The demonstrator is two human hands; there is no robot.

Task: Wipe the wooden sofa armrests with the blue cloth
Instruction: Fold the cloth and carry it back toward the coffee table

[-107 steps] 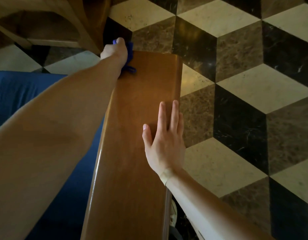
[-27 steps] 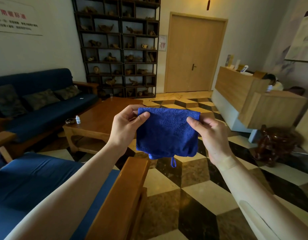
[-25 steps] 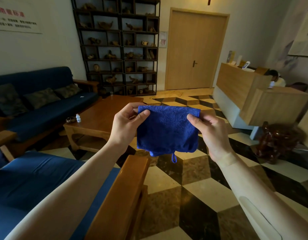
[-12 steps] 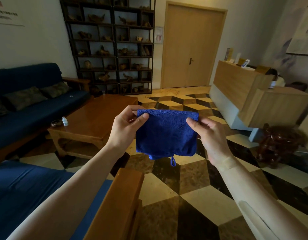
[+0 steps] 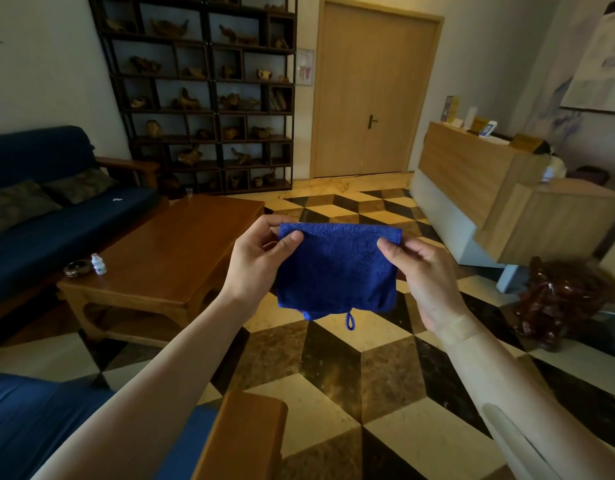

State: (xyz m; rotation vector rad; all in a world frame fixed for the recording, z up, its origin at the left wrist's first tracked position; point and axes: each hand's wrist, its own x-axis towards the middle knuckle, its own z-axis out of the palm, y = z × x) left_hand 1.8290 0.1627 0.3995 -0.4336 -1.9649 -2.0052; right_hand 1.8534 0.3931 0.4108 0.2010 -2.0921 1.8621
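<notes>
We hold one blue cloth [image 5: 335,270] above one wooden armrest [image 5: 245,434], left hand [image 5: 256,261] and right hand [image 5: 425,273] each pinching a top corner.

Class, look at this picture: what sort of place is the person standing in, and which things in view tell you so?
Probably a reception or waiting lounge. A wooden reception counter stands beside the door, a blue sofa faces a low wooden coffee table, and a tall display shelf holds carved ornaments.
</notes>
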